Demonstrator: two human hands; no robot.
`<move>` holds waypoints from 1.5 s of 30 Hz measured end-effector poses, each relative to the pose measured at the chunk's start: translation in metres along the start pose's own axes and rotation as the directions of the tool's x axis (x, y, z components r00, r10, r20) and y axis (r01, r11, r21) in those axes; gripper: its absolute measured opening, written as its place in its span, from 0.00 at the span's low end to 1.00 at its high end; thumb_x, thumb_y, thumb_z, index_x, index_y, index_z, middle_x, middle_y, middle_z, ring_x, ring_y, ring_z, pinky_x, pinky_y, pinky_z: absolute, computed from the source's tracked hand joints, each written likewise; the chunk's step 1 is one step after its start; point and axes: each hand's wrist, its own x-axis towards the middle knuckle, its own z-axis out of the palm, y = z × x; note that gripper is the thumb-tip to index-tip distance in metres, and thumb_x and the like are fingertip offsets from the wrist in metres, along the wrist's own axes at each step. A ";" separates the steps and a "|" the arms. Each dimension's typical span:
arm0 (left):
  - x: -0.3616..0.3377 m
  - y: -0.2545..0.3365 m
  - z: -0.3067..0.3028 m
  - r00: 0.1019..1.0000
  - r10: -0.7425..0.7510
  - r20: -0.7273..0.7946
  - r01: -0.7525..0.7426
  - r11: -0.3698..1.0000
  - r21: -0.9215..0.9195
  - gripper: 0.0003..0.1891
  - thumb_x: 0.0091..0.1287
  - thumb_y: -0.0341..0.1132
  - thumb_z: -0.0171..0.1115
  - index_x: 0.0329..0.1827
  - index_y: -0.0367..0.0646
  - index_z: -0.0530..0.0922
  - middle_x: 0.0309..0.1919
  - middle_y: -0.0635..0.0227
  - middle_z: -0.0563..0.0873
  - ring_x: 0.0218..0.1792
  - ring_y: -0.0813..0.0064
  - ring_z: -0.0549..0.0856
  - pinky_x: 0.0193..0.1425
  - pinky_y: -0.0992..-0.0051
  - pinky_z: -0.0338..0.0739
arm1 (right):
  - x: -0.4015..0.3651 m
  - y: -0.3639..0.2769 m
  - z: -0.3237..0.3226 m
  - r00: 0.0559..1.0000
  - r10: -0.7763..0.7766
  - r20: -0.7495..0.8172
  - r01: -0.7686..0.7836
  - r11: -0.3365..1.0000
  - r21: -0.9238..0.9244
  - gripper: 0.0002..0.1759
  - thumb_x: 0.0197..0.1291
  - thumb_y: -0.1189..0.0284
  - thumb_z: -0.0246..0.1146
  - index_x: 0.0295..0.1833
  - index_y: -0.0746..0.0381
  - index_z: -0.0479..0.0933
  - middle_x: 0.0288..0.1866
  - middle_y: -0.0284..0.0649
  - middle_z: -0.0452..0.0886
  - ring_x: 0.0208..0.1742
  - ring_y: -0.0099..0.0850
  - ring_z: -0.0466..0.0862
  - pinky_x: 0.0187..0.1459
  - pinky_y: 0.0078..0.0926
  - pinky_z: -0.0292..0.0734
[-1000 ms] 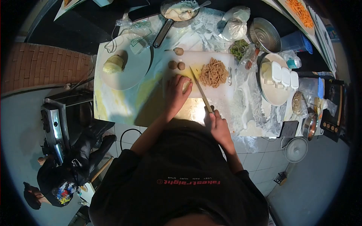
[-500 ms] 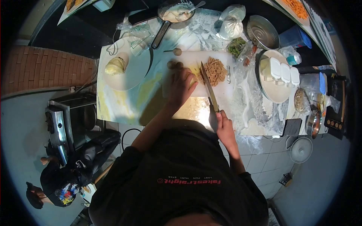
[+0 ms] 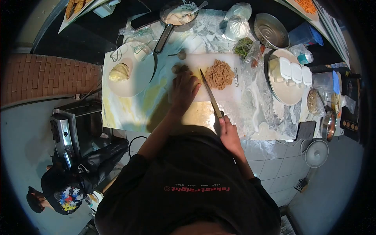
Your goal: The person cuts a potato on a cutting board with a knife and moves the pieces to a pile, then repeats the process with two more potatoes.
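Observation:
My right hand [image 3: 227, 129] grips the handle of a long knife [image 3: 210, 94] whose blade slants across the white cutting board [image 3: 235, 92], its tip near my left fingers. My left hand [image 3: 184, 88] presses down on a small pale piece on the board; the piece is mostly hidden under my fingers. Just beyond my left hand lie two small brown round pieces [image 3: 178, 69], and a third [image 3: 181, 55] sits at the board's far edge. A heap of cut brown strips [image 3: 219, 74] lies on the board to the right of the blade.
A white plate [image 3: 137, 72] with a pale lump [image 3: 118, 72] sits left of the board. A pan [image 3: 178, 15] with a long handle stands behind. To the right are a metal bowl [image 3: 271, 31], tied bags [image 3: 237, 27], a plate with white containers [image 3: 291, 74] and crumpled plastic [image 3: 262, 105].
The knife has swung back left, away from the heap of strips, and its tip has come close to my left fingers. My left hand stays on the board.

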 end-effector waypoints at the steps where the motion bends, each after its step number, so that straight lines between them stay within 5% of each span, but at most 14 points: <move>1: 0.001 0.000 0.000 1.000 -0.005 -0.004 0.005 1.000 -0.001 0.13 0.61 0.36 0.71 0.48 0.50 0.82 0.56 0.66 0.80 0.60 0.59 0.77 0.62 0.59 0.70 | 0.002 0.001 0.000 1.000 -0.002 0.002 0.002 1.000 -0.005 0.18 0.80 0.60 0.47 0.52 0.67 0.70 0.44 0.65 0.80 0.48 0.68 0.78 0.45 0.60 0.72; 6: -0.002 -0.004 0.001 0.996 0.055 -0.076 -0.051 0.997 0.051 0.14 0.61 0.37 0.71 0.49 0.50 0.81 0.55 0.67 0.79 0.59 0.60 0.77 0.62 0.60 0.70 | 0.005 0.005 -0.001 0.999 0.019 0.034 -0.017 0.999 -0.045 0.18 0.80 0.59 0.47 0.53 0.65 0.70 0.44 0.66 0.80 0.49 0.68 0.78 0.46 0.61 0.72; 16: -0.004 0.008 0.005 0.992 -0.084 -0.089 0.092 0.992 0.091 0.17 0.59 0.41 0.74 0.49 0.49 0.80 0.51 0.68 0.79 0.54 0.62 0.78 0.55 0.61 0.71 | 0.012 -0.006 -0.003 1.000 -0.002 -0.002 0.002 0.999 -0.042 0.18 0.79 0.60 0.48 0.55 0.65 0.70 0.44 0.66 0.81 0.46 0.68 0.80 0.44 0.61 0.73; 27: -0.010 0.002 0.003 0.993 -0.097 -0.060 0.090 0.990 -0.112 0.14 0.63 0.36 0.71 0.50 0.47 0.81 0.52 0.64 0.78 0.55 0.59 0.77 0.59 0.59 0.69 | 0.017 -0.005 -0.001 0.998 0.054 0.024 -0.051 0.994 -0.099 0.20 0.79 0.59 0.48 0.57 0.67 0.71 0.38 0.66 0.82 0.43 0.69 0.81 0.41 0.61 0.75; 37: -0.009 -0.002 0.010 0.989 -0.134 -0.058 0.124 0.982 -0.144 0.11 0.63 0.37 0.71 0.46 0.49 0.81 0.51 0.66 0.79 0.53 0.59 0.77 0.58 0.59 0.70 | 0.019 -0.005 0.009 0.999 -0.031 -0.026 0.027 0.986 -0.162 0.22 0.79 0.59 0.49 0.59 0.68 0.70 0.40 0.66 0.82 0.43 0.68 0.81 0.40 0.62 0.75; 45: -0.007 0.002 0.006 0.989 -0.108 -0.098 0.098 0.990 -0.102 0.09 0.63 0.38 0.71 0.45 0.51 0.83 0.48 0.71 0.80 0.52 0.64 0.78 0.55 0.63 0.69 | 0.018 -0.010 0.010 1.000 0.004 -0.012 -0.006 0.985 -0.172 0.20 0.80 0.59 0.47 0.59 0.65 0.70 0.31 0.64 0.82 0.39 0.68 0.81 0.39 0.63 0.74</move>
